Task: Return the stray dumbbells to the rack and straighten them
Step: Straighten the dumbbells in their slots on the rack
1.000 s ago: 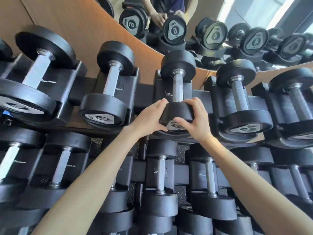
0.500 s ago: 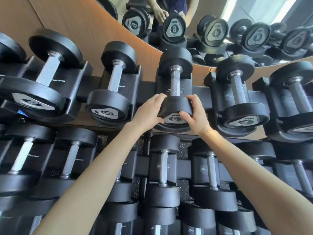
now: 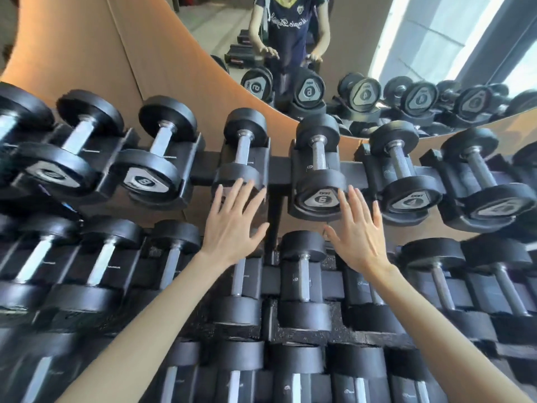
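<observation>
1. Firstly, on the far left of the rack (image 3: pixel 207 164), the top-row cradles each hold one dumbbell; their end labels are too blurred to read.
2. Next, the left hand (image 3: pixel 234 225) has its grip wide open, fingers spread, and holds nothing. Its fingertips cover the near head of a small dumbbell (image 3: pixel 244 149) lying in its cradle; whether they touch it I cannot tell.
3. Then the dumbbell marked 6 (image 3: pixel 318 181) lies straight in its own cradle.
4. Just beside it, the right hand (image 3: pixel 360 231) also has a loose grip, fingers straight, empty.
5. Further right, a dumbbell marked 4 (image 3: pixel 406 181) sits in its cradle; the lower rows are partly hidden behind both arms.
</observation>
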Available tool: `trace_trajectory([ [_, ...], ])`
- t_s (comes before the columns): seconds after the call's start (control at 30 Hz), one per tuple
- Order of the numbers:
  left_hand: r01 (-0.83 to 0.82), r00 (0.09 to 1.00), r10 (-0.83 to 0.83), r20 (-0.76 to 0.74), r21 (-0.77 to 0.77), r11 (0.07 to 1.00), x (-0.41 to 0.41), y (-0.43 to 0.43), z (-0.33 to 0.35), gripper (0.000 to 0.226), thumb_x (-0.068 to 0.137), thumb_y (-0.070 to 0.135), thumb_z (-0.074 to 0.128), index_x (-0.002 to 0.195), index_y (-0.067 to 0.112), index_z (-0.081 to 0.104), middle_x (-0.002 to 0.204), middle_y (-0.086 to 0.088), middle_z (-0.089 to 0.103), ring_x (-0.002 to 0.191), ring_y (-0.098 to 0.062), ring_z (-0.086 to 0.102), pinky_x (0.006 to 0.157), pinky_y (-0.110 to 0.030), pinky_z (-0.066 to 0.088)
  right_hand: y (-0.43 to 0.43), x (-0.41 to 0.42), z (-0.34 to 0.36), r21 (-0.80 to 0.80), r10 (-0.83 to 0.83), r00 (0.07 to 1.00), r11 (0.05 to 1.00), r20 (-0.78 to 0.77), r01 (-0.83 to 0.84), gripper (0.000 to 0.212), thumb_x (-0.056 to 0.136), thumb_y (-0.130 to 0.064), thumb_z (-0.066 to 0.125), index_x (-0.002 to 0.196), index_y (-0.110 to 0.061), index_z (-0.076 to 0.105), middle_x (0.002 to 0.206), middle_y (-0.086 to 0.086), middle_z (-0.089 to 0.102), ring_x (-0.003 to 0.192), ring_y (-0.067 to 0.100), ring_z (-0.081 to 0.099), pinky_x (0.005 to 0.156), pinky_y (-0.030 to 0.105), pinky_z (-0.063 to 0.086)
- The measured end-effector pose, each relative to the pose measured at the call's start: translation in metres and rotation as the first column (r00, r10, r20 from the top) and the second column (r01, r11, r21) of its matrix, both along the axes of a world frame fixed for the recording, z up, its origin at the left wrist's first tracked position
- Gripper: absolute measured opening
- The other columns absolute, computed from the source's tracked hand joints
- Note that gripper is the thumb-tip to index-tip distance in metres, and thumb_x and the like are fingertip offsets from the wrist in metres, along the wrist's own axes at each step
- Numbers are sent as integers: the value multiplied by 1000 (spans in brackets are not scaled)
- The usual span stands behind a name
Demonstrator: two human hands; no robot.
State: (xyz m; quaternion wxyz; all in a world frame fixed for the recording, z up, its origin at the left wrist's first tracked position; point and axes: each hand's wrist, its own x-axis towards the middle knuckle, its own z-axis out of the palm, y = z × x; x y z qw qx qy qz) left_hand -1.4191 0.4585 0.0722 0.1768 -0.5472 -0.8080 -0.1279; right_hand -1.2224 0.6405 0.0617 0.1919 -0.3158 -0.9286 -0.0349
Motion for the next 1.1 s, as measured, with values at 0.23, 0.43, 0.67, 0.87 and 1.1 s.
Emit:
trace_trajectory([
  [0.23, -8, 995, 21, 98, -130, 991, -6, -117, -31, 64, 88, 50, 31, 143, 17, 39, 150, -12, 34, 139, -30, 28, 111, -55, 20, -134, -7, -31, -107, -11, 996, 994, 92, 21, 75, 88, -46, 46, 149, -13, 16, 156, 10, 14, 144, 25, 11, 113, 53, 11],
  [0.43, -1, 995, 18, 99, -170, 985, -28, -158, -31, 65, 87, 48, 32, 144, 17, 36, 150, -13, 33, 139, -31, 28, 111, -55, 20, -202, -30, -28, -125, 22, 992, 992, 122, -7, 73, 89, -40, 54, 148, -13, 19, 155, 10, 20, 144, 26, 14, 113, 51, 11],
  [0.67, 31, 982, -15, 186, -85, 996, -51, -167, -35, 61, 91, 41, 43, 146, 16, 31, 152, -13, 29, 140, -30, 24, 113, -52, 18, -207, -56, -11, -62, 76, 985, 996, 157, -67, 70, 90, -39, 54, 147, -12, 23, 153, 10, 25, 143, 25, 20, 113, 51, 17],
  [0.87, 73, 938, -70, 340, 4, 997, -76, -139, -31, 62, 95, 39, 44, 149, 17, 20, 157, -8, 18, 143, -25, 17, 116, -43, 13, -191, -72, 0, -62, 132, 978, 990, 162, -123, 68, 92, -38, 52, 147, -11, 23, 154, 9, 25, 143, 23, 19, 114, 48, 14],
  [1.1, 102, 920, -122, 372, 72, 992, -108, -98, -27, 63, 95, 34, 48, 148, 12, 23, 155, -10, 22, 141, -25, 22, 115, -38, 19, -141, -118, 14, -65, 168, 979, 985, 112, -162, 65, 93, -35, 51, 147, -10, 24, 153, 9, 26, 142, 23, 20, 115, 46, 14],
])
